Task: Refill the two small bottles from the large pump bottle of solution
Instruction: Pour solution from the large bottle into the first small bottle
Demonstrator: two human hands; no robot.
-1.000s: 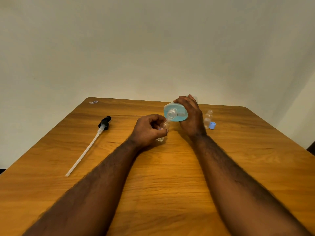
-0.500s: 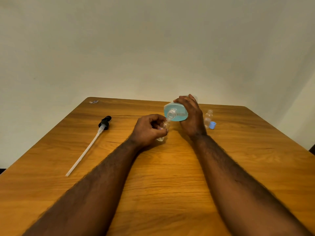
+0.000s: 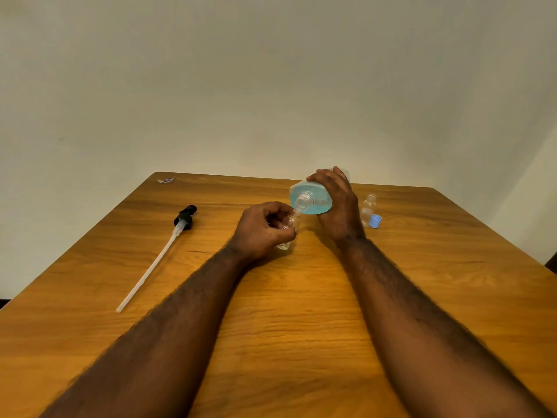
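Observation:
My right hand (image 3: 337, 206) grips the large clear bottle (image 3: 313, 199) of blue solution, tipped over with its open neck pointing toward me and down. My left hand (image 3: 262, 229) holds a small clear bottle (image 3: 290, 227) tilted, its mouth right under the large bottle's neck. My left fingers hide most of the small bottle. A second small clear bottle (image 3: 368, 209) stands uncapped just right of my right hand, with a light blue cap (image 3: 375, 221) lying beside it.
The black pump head with its long white tube (image 3: 159, 254) lies on the left part of the wooden table (image 3: 301, 312). A small scrap (image 3: 165, 180) sits at the table's far left corner. A plain wall stands behind.
Almost nothing has moved; both hands keep the large bottle tipped over the small one in the same place.

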